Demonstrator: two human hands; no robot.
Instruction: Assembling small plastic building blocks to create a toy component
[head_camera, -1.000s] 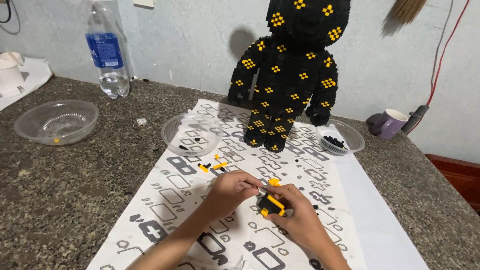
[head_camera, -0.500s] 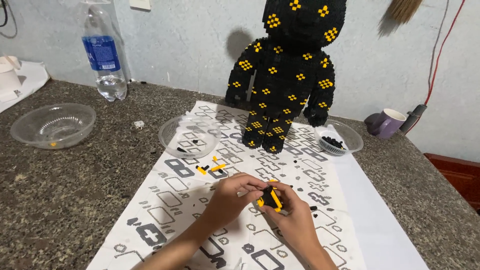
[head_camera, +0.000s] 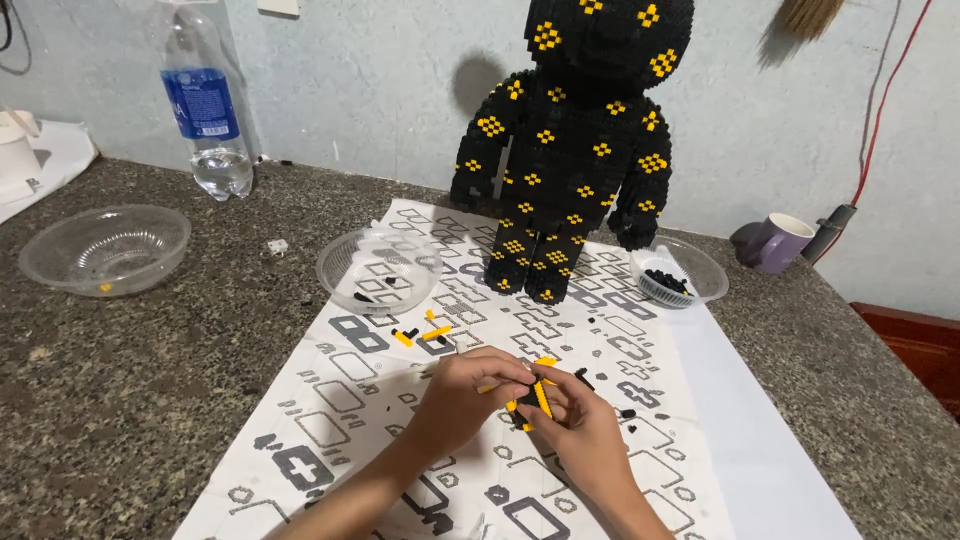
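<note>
Centrally, both hands (head_camera: 525, 400) around brick piece (head_camera: 533, 398), sheet (head_camera: 640, 350) edges distant.

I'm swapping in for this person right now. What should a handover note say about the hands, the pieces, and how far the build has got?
Left hand and right hand: together pinching a small black-and-yellow block piece above the instruction sheet.
Loose bricks lie on the sheet; the middle bowl holds a few, the right bowl black ones.
Done: the tall block figure stands upright.
Left: the held piece is not yet attached.
</note>
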